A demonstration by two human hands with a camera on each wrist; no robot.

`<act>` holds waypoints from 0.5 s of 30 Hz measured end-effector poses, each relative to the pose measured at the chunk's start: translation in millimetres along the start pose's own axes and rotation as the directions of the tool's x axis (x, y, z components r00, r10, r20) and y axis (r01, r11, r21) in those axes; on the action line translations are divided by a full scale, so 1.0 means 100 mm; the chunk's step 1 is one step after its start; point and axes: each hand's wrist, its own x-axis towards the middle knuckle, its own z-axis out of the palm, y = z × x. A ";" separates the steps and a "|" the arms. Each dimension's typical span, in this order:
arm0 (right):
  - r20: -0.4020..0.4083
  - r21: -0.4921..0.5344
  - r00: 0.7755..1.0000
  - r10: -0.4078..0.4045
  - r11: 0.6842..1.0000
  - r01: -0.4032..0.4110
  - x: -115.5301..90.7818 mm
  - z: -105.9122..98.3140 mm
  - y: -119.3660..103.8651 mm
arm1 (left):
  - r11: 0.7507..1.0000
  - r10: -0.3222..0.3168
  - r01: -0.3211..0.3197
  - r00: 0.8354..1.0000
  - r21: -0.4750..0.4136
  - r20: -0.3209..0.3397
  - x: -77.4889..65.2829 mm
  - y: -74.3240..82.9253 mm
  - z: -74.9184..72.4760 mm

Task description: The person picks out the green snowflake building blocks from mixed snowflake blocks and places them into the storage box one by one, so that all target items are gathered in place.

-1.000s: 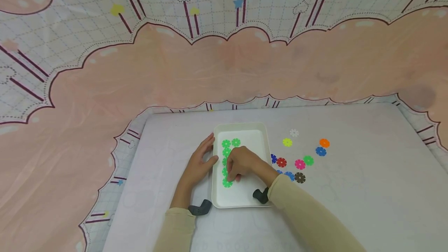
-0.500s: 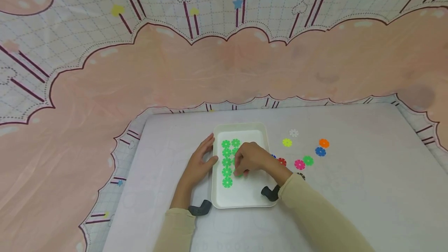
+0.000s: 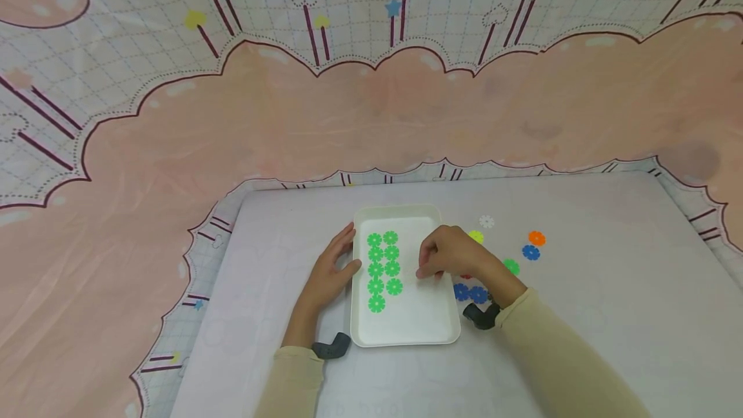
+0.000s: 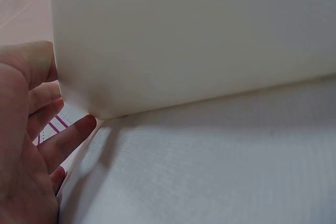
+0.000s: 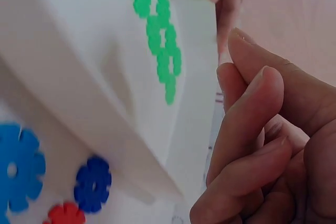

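A shallow white tray lies on the table. Inside it, two columns of green notched snowflake discs lie flat on its left side; the left column is longer. My left hand rests against the tray's left rim, fingers extended along the edge; fingertips touch the rim in the left wrist view. Above the tray's right part is my right hand, its fingers curled and thumb tip close to the index finger. In the right wrist view, no disc shows between the fingertips.
Right of the tray lie loose discs: blue ones, a green one, an orange one, a yellow one and a white one. A red disc shows in the right wrist view. My right forearm covers some.
My right hand has moved right, off the green discs toward the tray's right rim, uncovering both columns. The left hand has stayed at the rim.
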 end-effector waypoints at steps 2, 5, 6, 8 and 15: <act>-0.006 0.003 1.000 0.013 1.000 -0.013 -0.04 -0.07 0.04 | 1.000 -0.005 0.005 1.000 0.000 0.001 0.00 0.00 0.00; -0.016 0.018 0.999 0.037 0.999 -0.036 -0.11 -0.16 0.12 | 1.000 -0.009 0.009 1.000 0.001 0.003 0.00 0.00 0.00; -0.020 0.024 0.999 0.041 0.999 -0.041 -0.12 -0.19 0.15 | 1.000 -0.013 0.013 1.000 0.000 0.003 0.00 0.00 0.00; -0.032 0.032 0.999 0.043 0.999 -0.042 -0.15 -0.24 0.23 | 1.000 -0.015 0.015 1.000 -0.002 0.004 0.00 0.00 0.00; -0.060 0.047 0.998 0.036 0.998 -0.034 -0.20 -0.37 0.52 | 1.000 -0.010 0.010 1.000 -0.013 0.010 0.00 -0.01 0.00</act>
